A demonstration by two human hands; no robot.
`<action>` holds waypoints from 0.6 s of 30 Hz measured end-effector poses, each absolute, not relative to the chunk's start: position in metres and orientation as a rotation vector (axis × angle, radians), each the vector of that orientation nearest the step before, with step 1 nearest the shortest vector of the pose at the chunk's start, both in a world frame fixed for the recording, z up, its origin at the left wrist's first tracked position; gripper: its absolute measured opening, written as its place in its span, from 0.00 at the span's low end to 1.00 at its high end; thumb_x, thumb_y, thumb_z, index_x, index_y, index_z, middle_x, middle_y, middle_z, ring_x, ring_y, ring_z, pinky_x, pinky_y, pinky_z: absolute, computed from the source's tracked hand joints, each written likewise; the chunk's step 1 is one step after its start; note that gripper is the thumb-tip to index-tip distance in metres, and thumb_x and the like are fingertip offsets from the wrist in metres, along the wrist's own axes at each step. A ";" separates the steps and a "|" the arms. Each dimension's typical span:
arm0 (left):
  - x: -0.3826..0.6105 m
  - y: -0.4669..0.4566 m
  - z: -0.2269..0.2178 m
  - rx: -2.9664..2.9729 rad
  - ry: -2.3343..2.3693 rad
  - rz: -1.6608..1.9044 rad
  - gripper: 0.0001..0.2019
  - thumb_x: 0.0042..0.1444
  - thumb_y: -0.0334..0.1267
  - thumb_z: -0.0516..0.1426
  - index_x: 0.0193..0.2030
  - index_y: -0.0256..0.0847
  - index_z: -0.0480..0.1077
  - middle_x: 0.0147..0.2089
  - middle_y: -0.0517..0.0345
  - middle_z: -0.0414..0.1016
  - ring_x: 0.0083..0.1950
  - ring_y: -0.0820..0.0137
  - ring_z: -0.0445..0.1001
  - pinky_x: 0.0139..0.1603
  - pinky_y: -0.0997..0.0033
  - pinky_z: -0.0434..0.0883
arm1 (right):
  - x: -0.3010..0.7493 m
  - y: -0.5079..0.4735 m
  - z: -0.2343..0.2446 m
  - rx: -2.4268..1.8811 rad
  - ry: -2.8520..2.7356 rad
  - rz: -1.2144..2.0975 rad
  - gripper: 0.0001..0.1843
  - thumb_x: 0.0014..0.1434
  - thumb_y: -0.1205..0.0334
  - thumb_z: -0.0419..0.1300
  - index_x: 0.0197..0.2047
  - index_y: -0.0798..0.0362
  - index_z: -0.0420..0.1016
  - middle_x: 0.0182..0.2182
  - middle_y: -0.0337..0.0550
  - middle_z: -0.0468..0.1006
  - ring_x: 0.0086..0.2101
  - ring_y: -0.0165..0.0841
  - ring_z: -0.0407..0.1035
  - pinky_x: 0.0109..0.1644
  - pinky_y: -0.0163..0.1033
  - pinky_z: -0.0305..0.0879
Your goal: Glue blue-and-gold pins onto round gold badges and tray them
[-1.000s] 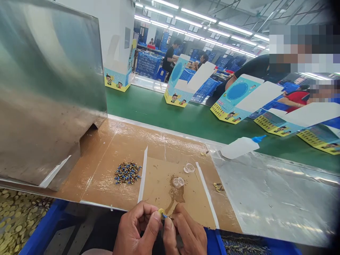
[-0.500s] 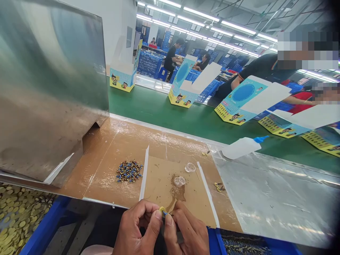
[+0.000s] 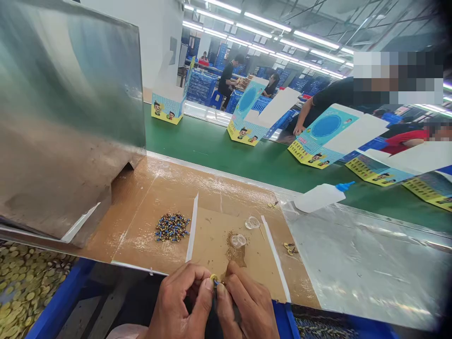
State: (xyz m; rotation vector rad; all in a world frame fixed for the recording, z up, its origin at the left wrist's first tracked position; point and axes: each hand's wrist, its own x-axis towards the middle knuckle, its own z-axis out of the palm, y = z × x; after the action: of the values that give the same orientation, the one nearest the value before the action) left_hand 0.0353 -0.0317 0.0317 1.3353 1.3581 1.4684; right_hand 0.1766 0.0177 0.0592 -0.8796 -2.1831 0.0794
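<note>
My left hand [image 3: 185, 299] pinches a small yellow disc [image 3: 213, 278] between thumb and forefinger at the near edge of the work surface. Right beside it, my right hand [image 3: 243, 299] holds a tiny blue figure piece [image 3: 218, 283] against the disc; the fingertips hide most of it. Beyond the hands lies a brown cardboard sheet [image 3: 208, 235] carrying a small clear round dish [image 3: 238, 241] with a wet stain around it. A second clear dish [image 3: 252, 222] and a thin wooden stick [image 3: 262, 232] lie farther right. To the left is a pile of small blue-and-gold figure pieces [image 3: 172, 227].
A white squeeze bottle [image 3: 319, 197] with a blue tip lies at right. Printed boxes [image 3: 247, 125] stand along the green belt [image 3: 201, 143]. A metal panel [image 3: 70, 117] rises at left above many yellow discs [image 3: 24, 287]. A co-worker's arm [image 3: 305, 113] reaches behind a box.
Both hands stay close together on the disc and blue piece, with only slight finger shifts. The co-worker across the belt has moved an arm to behind a box.
</note>
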 end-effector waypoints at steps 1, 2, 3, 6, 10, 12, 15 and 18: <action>0.035 -0.031 0.032 1.370 1.365 1.488 0.13 0.72 0.39 0.52 0.36 0.41 0.72 0.30 0.62 0.69 0.29 0.74 0.67 0.30 0.76 0.64 | 0.177 0.018 0.060 -0.872 -2.183 0.081 0.19 0.75 0.63 0.49 0.31 0.47 0.70 0.23 0.39 0.67 0.21 0.33 0.63 0.27 0.39 0.59; 0.034 -0.031 0.033 1.405 1.368 1.510 0.12 0.72 0.38 0.52 0.36 0.42 0.72 0.30 0.62 0.69 0.29 0.74 0.67 0.30 0.76 0.64 | 0.177 0.018 0.060 -0.862 -2.183 0.084 0.19 0.76 0.63 0.49 0.31 0.47 0.69 0.23 0.39 0.66 0.21 0.33 0.62 0.26 0.39 0.59; 0.033 -0.031 0.034 1.441 1.369 1.531 0.11 0.72 0.36 0.53 0.37 0.42 0.71 0.30 0.62 0.70 0.29 0.74 0.68 0.30 0.76 0.64 | 0.177 0.019 0.060 -0.847 -2.181 0.084 0.20 0.76 0.63 0.48 0.31 0.47 0.69 0.23 0.39 0.66 0.21 0.33 0.62 0.26 0.39 0.59; 0.029 -0.030 0.035 1.584 1.355 1.569 0.08 0.71 0.31 0.53 0.39 0.43 0.70 0.31 0.63 0.71 0.29 0.74 0.69 0.30 0.77 0.65 | 0.178 0.018 0.062 -0.810 -2.170 0.073 0.20 0.76 0.63 0.47 0.31 0.47 0.69 0.24 0.39 0.66 0.21 0.33 0.63 0.26 0.39 0.59; 0.024 -0.030 0.035 1.721 1.347 1.569 0.07 0.69 0.28 0.54 0.41 0.44 0.69 0.31 0.64 0.71 0.28 0.75 0.70 0.30 0.77 0.66 | 0.178 0.016 0.063 -0.782 -2.166 0.064 0.17 0.76 0.65 0.47 0.34 0.48 0.70 0.25 0.39 0.68 0.22 0.33 0.64 0.26 0.38 0.60; 0.024 -0.031 0.034 1.703 1.363 1.592 0.06 0.69 0.29 0.54 0.41 0.43 0.69 0.31 0.64 0.71 0.27 0.74 0.69 0.30 0.76 0.66 | 0.177 0.017 0.063 -0.777 -2.166 0.076 0.16 0.76 0.66 0.48 0.35 0.48 0.70 0.26 0.39 0.68 0.22 0.33 0.65 0.26 0.39 0.60; 0.028 -0.031 0.031 1.580 1.352 1.569 0.07 0.70 0.33 0.54 0.40 0.42 0.71 0.30 0.62 0.72 0.28 0.74 0.70 0.30 0.77 0.66 | 0.177 0.019 0.060 -0.806 -2.191 0.146 0.17 0.76 0.65 0.47 0.35 0.48 0.69 0.26 0.39 0.69 0.23 0.33 0.66 0.26 0.39 0.60; 0.034 -0.030 0.029 1.248 1.335 1.479 0.14 0.72 0.43 0.53 0.37 0.40 0.73 0.28 0.61 0.71 0.27 0.74 0.68 0.28 0.77 0.66 | 0.178 0.022 0.057 -0.890 -2.247 0.299 0.16 0.76 0.64 0.47 0.35 0.48 0.66 0.28 0.39 0.71 0.25 0.32 0.68 0.28 0.39 0.61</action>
State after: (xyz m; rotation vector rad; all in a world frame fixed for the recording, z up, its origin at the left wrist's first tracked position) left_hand 0.0342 -0.0305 0.0290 1.2479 1.3348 1.4791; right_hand 0.1783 0.0224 0.0566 -0.8902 -2.2474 0.2994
